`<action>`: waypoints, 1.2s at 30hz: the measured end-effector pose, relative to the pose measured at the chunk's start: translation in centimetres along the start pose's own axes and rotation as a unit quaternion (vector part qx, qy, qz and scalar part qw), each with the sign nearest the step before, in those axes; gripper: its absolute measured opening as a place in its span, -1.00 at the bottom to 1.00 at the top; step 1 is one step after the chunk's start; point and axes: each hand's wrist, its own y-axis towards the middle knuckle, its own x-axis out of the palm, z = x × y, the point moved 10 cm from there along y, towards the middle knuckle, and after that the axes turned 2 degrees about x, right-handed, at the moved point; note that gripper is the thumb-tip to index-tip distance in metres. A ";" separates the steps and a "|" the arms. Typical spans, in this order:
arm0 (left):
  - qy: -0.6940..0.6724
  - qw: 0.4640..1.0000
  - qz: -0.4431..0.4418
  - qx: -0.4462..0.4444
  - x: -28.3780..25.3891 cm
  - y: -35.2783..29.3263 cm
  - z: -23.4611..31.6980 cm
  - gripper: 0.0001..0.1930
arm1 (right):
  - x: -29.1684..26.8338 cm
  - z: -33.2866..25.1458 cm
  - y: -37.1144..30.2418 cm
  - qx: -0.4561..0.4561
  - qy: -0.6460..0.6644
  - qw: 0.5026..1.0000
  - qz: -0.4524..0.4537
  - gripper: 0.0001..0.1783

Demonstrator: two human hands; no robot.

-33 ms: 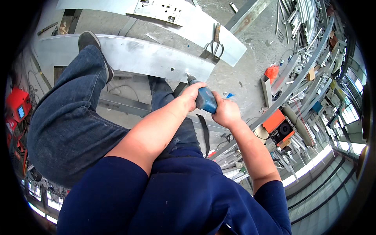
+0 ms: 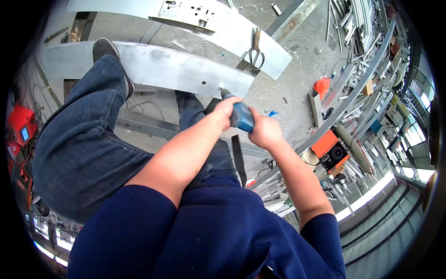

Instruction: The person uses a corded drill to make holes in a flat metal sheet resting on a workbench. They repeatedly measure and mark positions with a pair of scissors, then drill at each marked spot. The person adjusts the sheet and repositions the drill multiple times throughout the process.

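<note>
Silver metal panel runs upper left to upper centre, shoe planted on it, probably pinning it steady. Mid-frame, left grip is wrapped round the blue drill, I'd guess for aim; right grip clasps its back end, presumably for push. Forearms angle inward, drill nose at the panel's right end.

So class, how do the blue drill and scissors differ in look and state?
The blue drill is held by the left hand and right hand; the scissors lie unheld. The drill has a bulky body; the scissors are slim, with dark loop handles. The drill's tip is at the near panel; the scissors' blades, over the far panel. Both point away from the person.
</note>
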 end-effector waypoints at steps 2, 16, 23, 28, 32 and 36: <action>-0.034 0.999 -0.023 0.002 -0.4 0.6 -0.1 -0.57 | -0.4 -0.7 0.1 -0.017 -0.021 1.000 0.004 -0.14; 0.015 0.999 0.031 0.007 -0.5 0.9 0.2 -0.56 | -0.1 -0.4 -0.4 0.014 -0.003 1.000 0.001 -0.13; -0.022 1.000 -0.006 -0.004 0.0 1.1 0.8 -0.58 | -1.4 -0.7 0.8 -0.019 -0.037 0.999 -0.001 -0.15; -0.048 0.998 -0.036 0.000 0.4 0.5 1.6 -0.57 | -2.9 -2.0 1.2 0.000 -0.069 0.997 -0.037 -0.17; -0.038 0.998 -0.039 -0.006 0.3 0.1 1.8 -0.59 | -2.6 -2.4 1.2 0.001 -0.075 0.997 -0.035 -0.16; -0.010 1.000 -0.017 0.000 -0.3 -0.7 1.6 -0.57 | -1.5 -2.6 0.2 0.004 -0.040 0.999 -0.017 -0.19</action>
